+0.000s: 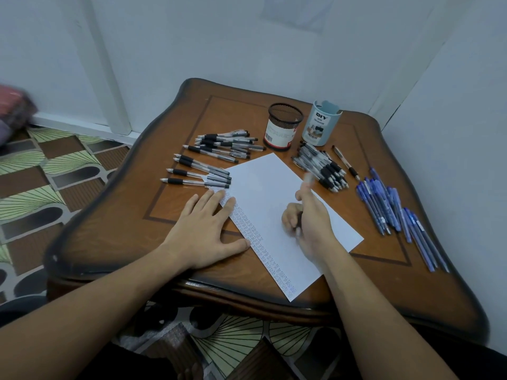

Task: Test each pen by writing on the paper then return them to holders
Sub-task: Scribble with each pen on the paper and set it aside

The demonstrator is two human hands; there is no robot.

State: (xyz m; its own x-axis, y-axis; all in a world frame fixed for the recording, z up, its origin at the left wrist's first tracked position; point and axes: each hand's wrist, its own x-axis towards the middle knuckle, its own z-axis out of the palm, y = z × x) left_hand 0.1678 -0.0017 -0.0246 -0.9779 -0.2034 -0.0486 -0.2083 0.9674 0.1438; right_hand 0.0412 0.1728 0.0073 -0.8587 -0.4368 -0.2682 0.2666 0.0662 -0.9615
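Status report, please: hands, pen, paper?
Left hand flat on paper edge. Right hand grips pen, blurred, over paper. Mesh holder, blue holder: no pens visible inside.

The bare left forearm (pixel 96 305) comes in from the lower left and the bare right forearm (pixel 378 311) from the lower right, both angled inward. The left hand (pixel 208 229) lies palm down and flat, its 4 fingers straight and slightly spread and the thumb out to the side, with the fingertips on the edge of the white paper sheet (pixel 269 187). The right hand (pixel 308 223) rests on its outer edge, fingers curled round a dark pen (pixel 299 219). 1 digit juts forward, its tip blurred.
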